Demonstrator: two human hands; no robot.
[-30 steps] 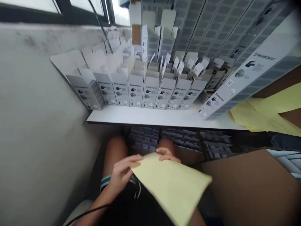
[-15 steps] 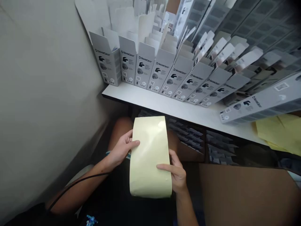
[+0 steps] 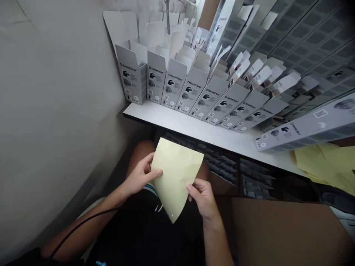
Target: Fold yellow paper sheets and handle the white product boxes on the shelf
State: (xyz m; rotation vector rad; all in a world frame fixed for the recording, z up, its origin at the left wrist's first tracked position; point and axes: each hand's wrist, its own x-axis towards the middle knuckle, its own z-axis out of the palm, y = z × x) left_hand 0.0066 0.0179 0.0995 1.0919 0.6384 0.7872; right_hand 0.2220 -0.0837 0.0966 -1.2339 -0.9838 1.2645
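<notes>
A pale yellow sheet of paper (image 3: 177, 170) is held up above my lap, bent so that its lower part narrows to a point. My left hand (image 3: 141, 171) grips its left edge, thumb on the front and fingers behind. On the opposite edge, lower down, my right hand (image 3: 202, 195) pinches the sheet between thumb and fingers. The fingers of both hands are partly hidden behind the paper.
Open grey SilverCrest boxes (image 3: 174, 85) stand in a row on a white table (image 3: 177, 120). One long box (image 3: 305, 123) lies at the right, beside yellow sheets (image 3: 327, 162). Cardboard (image 3: 277, 229) is at lower right; a wall (image 3: 61, 111) rises at left.
The yellow sheet has turned and bent from an upright rectangle into a shape tapering downward. My right hand has shifted its hold to the edge, with its thumb on the front.
</notes>
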